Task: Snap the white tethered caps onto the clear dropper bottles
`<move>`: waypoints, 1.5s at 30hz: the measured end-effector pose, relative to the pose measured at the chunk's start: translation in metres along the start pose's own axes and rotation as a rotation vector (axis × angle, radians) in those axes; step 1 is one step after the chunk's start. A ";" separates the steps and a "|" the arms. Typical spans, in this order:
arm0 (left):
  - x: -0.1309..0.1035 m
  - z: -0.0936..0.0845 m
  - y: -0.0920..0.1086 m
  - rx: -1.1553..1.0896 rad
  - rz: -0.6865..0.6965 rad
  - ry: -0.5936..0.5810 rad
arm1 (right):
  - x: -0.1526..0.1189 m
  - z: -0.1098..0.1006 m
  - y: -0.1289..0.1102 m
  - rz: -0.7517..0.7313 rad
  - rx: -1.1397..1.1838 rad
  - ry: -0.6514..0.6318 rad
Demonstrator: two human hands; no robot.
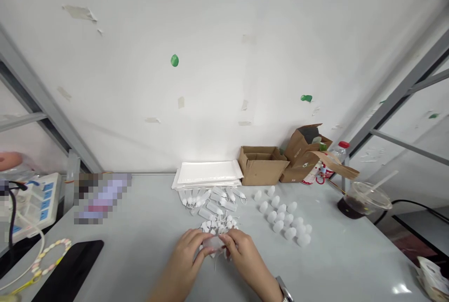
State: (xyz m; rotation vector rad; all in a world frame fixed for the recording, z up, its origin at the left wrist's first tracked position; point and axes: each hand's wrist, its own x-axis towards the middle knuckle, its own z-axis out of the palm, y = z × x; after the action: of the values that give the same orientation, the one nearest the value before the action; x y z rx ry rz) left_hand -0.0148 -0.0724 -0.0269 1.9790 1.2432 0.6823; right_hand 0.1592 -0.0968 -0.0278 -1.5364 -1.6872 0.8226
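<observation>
Partly hidden piece: a frosted, translucent piece [212, 243] sits between the two hands, low at the middle of the view and above the bench [140, 241]; fingers cover both its ends, so its full outline cannot be made out.
Left hand: the left hand [190, 249] has thumb and fingers clamped on the piece's left end.
Right hand: the right hand [242, 249] pinches the right end; its curled fingers are mostly out of sight.
Wrist: a metallic watch [284, 289], cut off by the bottom edge.
Small white parts: a jumbled heap [218, 222] just beyond the hands, partly covered by them, with thin pale strands.
Tubes: smooth, cloudy plastic tubes [214, 207] with loops, lying overlapped behind the heap.
Rounded pieces: matte, egg-like white shapes [290, 233], loosely grouped to the right.
Back edge: flat white sheets [209, 173], stacked; an open cardboard box [264, 171]; a creased brown paper bag [298, 154], partly hiding a red-capped bottle [339, 151].
Far right: a clear cup [365, 199] with dark liquid and a straw.
Left side: a glossy black slab [70, 269], cut off below, beside a beaded loop [52, 256]; a pixelated purple item [107, 197], unreadable.
</observation>
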 end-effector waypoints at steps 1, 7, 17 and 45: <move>0.000 0.000 0.000 -0.005 -0.007 -0.009 | 0.000 -0.002 -0.001 -0.018 0.001 -0.007; -0.001 -0.002 0.005 -0.087 -0.105 -0.060 | 0.003 -0.007 -0.004 -0.038 0.109 -0.049; 0.003 0.001 0.006 -0.584 -0.360 -0.375 | -0.004 -0.021 -0.008 -0.138 0.082 -0.120; 0.005 -0.002 -0.002 -0.528 -0.276 -0.154 | 0.009 0.001 0.010 -0.103 0.057 0.139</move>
State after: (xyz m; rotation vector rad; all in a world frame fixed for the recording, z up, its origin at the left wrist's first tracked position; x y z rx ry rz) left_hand -0.0153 -0.0671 -0.0269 1.3717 1.0795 0.6269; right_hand 0.1638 -0.0869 -0.0361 -1.4218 -1.6134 0.6887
